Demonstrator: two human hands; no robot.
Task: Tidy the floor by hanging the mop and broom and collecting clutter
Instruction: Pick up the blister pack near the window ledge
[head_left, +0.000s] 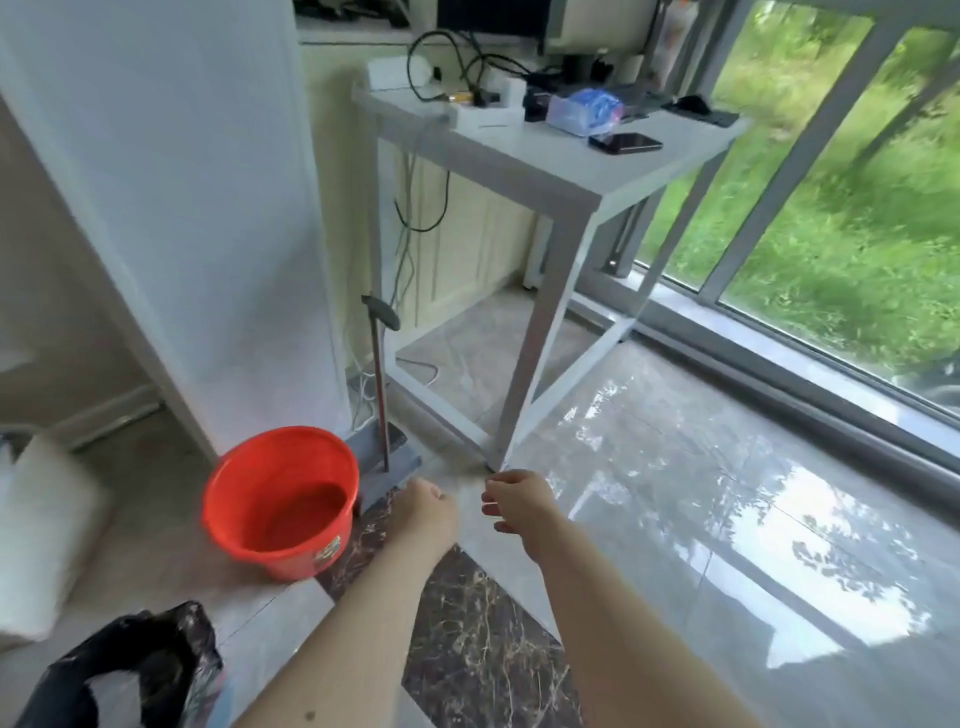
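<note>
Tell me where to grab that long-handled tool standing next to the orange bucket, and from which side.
Probably the thin upright shaft of the long-handled tool, around mid-height, below its dark top grip. Come from the front right: the white wall stands behind it, the orange bucket crowds its left, and the grey head sits on the floor. The right hand is nearest that open side.

I counted 1 red bucket (280, 501) on the floor and 1 long-handled dustpan (382, 415) standing just beside it. There was 1 black bag (140, 670) at the lower left and 1 white sack (44, 525) near the left edge. On the 1 table (545, 171) I saw 1 dark phone (625, 143) and 1 blue-and-clear packet (587, 110). I saw 2 bare hands: 1 left (423, 512), 1 right (519, 501).
</note>
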